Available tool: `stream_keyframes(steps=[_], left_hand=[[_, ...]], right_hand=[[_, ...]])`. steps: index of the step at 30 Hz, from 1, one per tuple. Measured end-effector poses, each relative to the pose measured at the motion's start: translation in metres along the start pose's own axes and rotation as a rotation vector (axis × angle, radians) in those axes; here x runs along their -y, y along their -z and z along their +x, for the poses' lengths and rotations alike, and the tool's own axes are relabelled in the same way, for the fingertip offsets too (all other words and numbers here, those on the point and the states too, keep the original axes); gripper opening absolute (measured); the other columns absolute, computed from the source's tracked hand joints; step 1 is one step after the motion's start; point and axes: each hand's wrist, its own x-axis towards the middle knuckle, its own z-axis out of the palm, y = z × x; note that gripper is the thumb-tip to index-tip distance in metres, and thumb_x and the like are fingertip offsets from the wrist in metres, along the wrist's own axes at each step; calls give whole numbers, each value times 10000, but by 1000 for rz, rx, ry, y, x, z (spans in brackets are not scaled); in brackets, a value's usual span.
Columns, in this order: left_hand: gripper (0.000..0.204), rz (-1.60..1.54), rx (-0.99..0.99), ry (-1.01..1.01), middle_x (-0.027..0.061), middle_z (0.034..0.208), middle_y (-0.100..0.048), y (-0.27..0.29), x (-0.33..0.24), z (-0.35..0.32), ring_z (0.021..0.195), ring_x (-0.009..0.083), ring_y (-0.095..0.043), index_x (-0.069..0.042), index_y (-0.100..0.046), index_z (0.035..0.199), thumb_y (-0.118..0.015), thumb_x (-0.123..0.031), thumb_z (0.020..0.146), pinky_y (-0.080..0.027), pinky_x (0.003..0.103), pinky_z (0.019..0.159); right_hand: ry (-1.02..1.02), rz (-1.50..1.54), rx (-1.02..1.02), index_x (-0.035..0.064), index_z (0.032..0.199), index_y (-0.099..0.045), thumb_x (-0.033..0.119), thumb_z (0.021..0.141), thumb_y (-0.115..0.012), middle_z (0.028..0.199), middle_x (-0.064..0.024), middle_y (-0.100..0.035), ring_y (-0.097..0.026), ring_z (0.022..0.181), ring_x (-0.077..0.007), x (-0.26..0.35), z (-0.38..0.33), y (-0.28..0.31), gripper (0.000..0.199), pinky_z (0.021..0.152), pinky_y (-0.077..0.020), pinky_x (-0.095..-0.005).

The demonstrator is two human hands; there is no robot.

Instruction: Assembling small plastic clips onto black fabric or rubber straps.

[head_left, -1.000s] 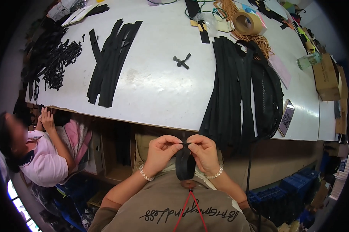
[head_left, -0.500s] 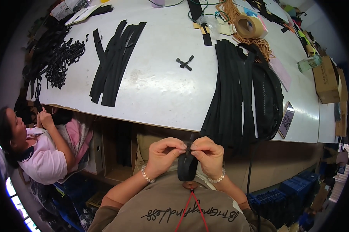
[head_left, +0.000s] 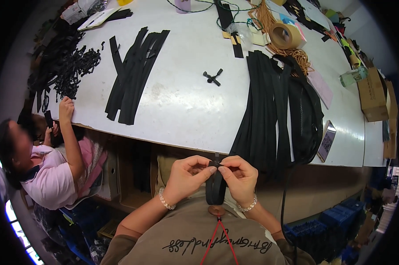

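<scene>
Over my lap, just off the table's near edge, a black zipper strip hangs folded into a loop. The thumb and forefinger of my left hand pinch its upper ends from the left. My right hand pinches the same spot from the right, fingertips nearly touching. A short dark end sticks out beyond the fingers; the small part between them is mostly hidden. Ahead on the white table lie a few loose black zipper pulls.
Black strips lie in a left bundle and a right bundle. Beside the latter are a black bag and a phone. A tape roll stands behind. At left a co-worker reaches toward a heap of pulls.
My hands stay on the zipper strip, with the fingertips shifted slightly at its ends. The co-worker's one hand has moved up onto the table beside the heap of pulls.
</scene>
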Motion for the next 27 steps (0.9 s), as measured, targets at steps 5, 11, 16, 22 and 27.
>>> stream_keyframes(steps=[5, 11, 16, 22, 27], left_hand=[[117, 31, -9, -182, 14, 809, -610, -5, -8, -1, 745, 49, -563, 17, -580, 898, -633, -40, 810, -474, 191, 664], [93, 30, 63, -207, 27, 838, -604, 2, -12, -1, 757, 57, -553, 17, -564, 913, -591, -24, 834, -466, 201, 679], [87, 118, 110, -307, 42, 831, -599, 7, -18, -3, 737, 72, -548, 19, -555, 889, -589, -32, 827, -459, 215, 663], [113, 182, -57, -383, 52, 729, -584, -2, -12, -12, 664, 85, -548, 1, -557, 856, -629, -59, 792, -452, 221, 613], [94, 178, -153, -442, 75, 729, -601, -5, -13, -9, 642, 118, -567, 0, -572, 816, -643, -45, 772, -457, 234, 601]], right_hand=[[-37, 23, 6, -40, 915, -589, -60, 810, -579, 880, -43, -579, -522, 673, -30, 7, 3, -4, 107, 552, -422, -145], [125, -231, 180, -39, 983, -624, -75, 804, -566, 871, -65, -585, -534, 639, -54, 25, 14, 1, 192, 536, -442, -157], [1, -42, 302, -9, 1007, -632, -60, 809, -564, 872, -67, -583, -530, 630, -68, 27, 15, 3, 216, 541, -430, -174], [138, -239, 177, -43, 994, -620, -91, 780, -579, 877, -89, -577, -544, 628, -71, 33, 6, -10, 223, 527, -448, -165], [95, -209, 109, -59, 995, -612, -109, 764, -585, 884, -90, -571, -551, 651, -71, 33, 5, -14, 238, 531, -453, -165]])
